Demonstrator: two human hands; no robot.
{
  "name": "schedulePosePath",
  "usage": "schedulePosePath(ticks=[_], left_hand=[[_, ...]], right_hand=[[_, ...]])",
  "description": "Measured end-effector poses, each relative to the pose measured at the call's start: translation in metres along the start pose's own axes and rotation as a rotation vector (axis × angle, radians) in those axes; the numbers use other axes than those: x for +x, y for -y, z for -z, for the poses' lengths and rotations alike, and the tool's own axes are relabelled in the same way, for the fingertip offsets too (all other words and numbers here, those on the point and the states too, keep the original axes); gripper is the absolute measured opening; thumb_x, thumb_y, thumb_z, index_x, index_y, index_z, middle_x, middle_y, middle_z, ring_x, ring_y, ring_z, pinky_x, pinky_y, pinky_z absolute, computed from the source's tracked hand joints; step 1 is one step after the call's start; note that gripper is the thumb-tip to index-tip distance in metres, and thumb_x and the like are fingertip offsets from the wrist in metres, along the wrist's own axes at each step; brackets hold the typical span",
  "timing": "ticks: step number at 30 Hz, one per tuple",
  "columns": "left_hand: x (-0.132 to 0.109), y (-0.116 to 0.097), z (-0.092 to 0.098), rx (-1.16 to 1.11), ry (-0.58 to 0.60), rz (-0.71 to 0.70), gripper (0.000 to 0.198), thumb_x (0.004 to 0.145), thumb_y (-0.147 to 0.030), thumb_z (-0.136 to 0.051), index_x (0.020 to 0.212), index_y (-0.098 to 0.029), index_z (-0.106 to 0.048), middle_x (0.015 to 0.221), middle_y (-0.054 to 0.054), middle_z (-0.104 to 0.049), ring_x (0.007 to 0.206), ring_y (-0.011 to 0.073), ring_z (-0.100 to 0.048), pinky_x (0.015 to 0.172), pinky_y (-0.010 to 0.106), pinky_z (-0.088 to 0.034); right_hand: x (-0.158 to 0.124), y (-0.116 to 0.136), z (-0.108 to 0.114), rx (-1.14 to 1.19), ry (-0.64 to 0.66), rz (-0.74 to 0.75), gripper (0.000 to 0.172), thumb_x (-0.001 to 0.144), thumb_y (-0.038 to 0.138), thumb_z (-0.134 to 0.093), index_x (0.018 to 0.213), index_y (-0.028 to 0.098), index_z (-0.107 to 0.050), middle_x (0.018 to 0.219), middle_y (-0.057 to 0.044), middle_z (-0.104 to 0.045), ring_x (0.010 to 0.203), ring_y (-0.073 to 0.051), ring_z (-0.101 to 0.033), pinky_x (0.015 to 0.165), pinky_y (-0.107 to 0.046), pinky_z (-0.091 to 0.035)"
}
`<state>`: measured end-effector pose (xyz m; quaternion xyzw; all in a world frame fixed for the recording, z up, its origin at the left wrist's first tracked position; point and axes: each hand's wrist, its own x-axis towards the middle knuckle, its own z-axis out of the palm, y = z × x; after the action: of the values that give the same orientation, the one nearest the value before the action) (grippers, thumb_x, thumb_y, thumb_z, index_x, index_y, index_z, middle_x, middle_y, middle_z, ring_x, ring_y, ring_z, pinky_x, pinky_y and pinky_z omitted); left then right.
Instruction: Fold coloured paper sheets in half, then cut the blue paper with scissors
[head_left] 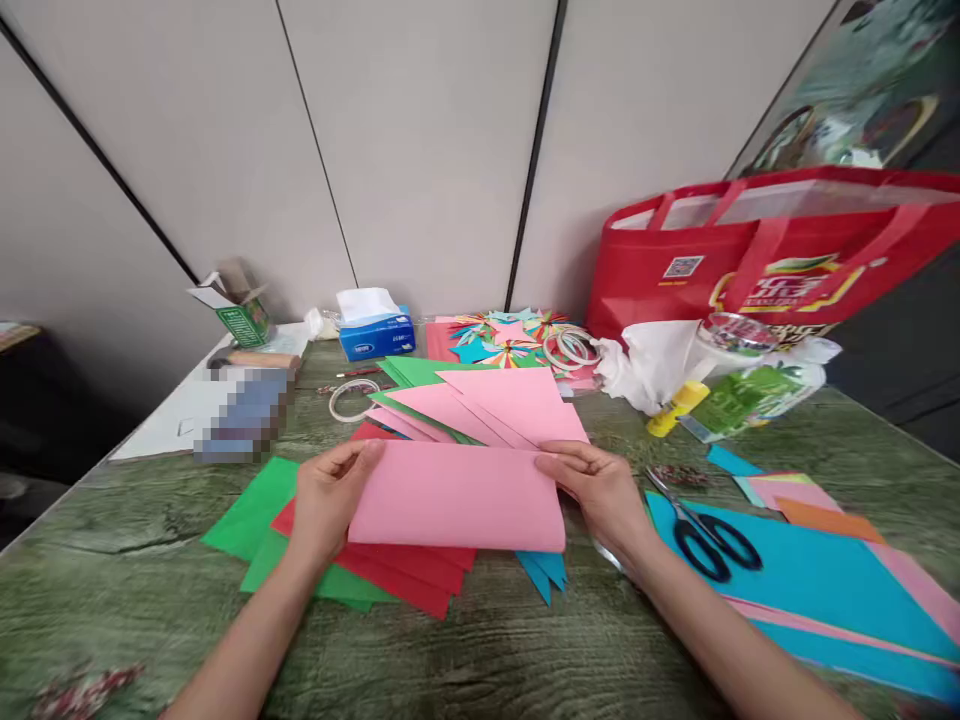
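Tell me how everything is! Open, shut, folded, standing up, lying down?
Pink paper: held by left hand and right hand, seemingly folded
Scissors: lying flat, seemingly shut
Red bag: standing, top open
Tissue box: open, tissue sticking out
Green box: flaps open
White ring: lying flat
Yellow stick: tilted

Yr L hand & R hand are abt level mid-view, well apart, both pinching. L thumb angles up & inward, fingers curled behind. R thumb points twd L hand, w/ R fingers bent inward just above it. Bare L forearm & R forearm slant in fr bottom edge, converging twd ctr.
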<state>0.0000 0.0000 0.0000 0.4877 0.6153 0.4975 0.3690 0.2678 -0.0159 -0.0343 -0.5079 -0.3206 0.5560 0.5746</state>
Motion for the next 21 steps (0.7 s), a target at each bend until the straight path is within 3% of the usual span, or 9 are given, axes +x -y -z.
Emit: schedulePosePath(ticks=[6, 12, 16, 19, 21], left_hand=[[0.003, -0.003, 0.006, 0.092, 0.220, 0.075, 0.038, 0.060, -0.049, -0.065, 0.066, -0.011, -0.067, 0.058, 0.003, -0.060, 0.051, 0.0120, -0.048, 0.044, 0.021, -0.034], [-0.008, 0.007, 0.012, 0.321, 0.433, 0.039, 0.037, 0.064, -0.049, -0.058, 0.055, -0.013, -0.061, 0.053, 0.000, -0.056, 0.051, 0.0122, -0.046, 0.046, 0.022, -0.033], [-0.014, 0.023, 0.011, 0.558, 0.439, -0.105, 0.031, 0.070, -0.042, -0.050, 0.060, -0.015, -0.061, 0.058, 0.002, -0.059, 0.056, 0.0157, -0.051, 0.051, 0.025, -0.035], [-0.019, 0.030, 0.009, 0.724, 0.413, -0.227, 0.023, 0.076, -0.033, -0.044, 0.071, -0.016, -0.059, 0.060, 0.001, -0.058, 0.056, 0.0153, -0.051, 0.052, 0.025, -0.034], [-0.024, 0.028, 0.007, 0.840, 0.413, -0.294, 0.019, 0.079, -0.026, -0.042, 0.087, -0.017, -0.057, 0.064, 0.000, -0.058, 0.058, 0.0153, -0.053, 0.054, 0.024, -0.035]], right_hand=[[0.000, 0.008, 0.006, -0.148, 0.114, -0.145, 0.036, 0.046, 0.029, -0.080, 0.075, 0.013, -0.066, 0.062, -0.001, -0.067, 0.052, -0.012, -0.057, 0.051, -0.023, -0.043], [-0.008, 0.000, 0.017, -0.480, 0.238, -0.003, 0.022, 0.054, 0.029, -0.071, 0.068, 0.015, -0.062, 0.055, 0.003, -0.059, 0.049, -0.009, -0.050, 0.049, -0.021, -0.036], [-0.015, -0.009, 0.017, -0.815, 0.254, 0.170, 0.011, 0.065, 0.026, -0.059, 0.067, 0.016, -0.063, 0.060, 0.001, -0.060, 0.053, -0.012, -0.050, 0.051, -0.023, -0.036], [-0.023, -0.007, 0.010, -1.089, 0.223, 0.271, 0.014, 0.070, 0.020, -0.051, 0.072, 0.018, -0.065, 0.058, 0.001, -0.059, 0.053, -0.013, -0.050, 0.053, -0.023, -0.035], [-0.029, -0.003, 0.004, -1.225, 0.227, 0.307, 0.019, 0.072, 0.014, -0.048, 0.075, 0.019, -0.066, 0.066, -0.001, -0.061, 0.059, -0.014, -0.054, 0.058, -0.024, -0.037]])
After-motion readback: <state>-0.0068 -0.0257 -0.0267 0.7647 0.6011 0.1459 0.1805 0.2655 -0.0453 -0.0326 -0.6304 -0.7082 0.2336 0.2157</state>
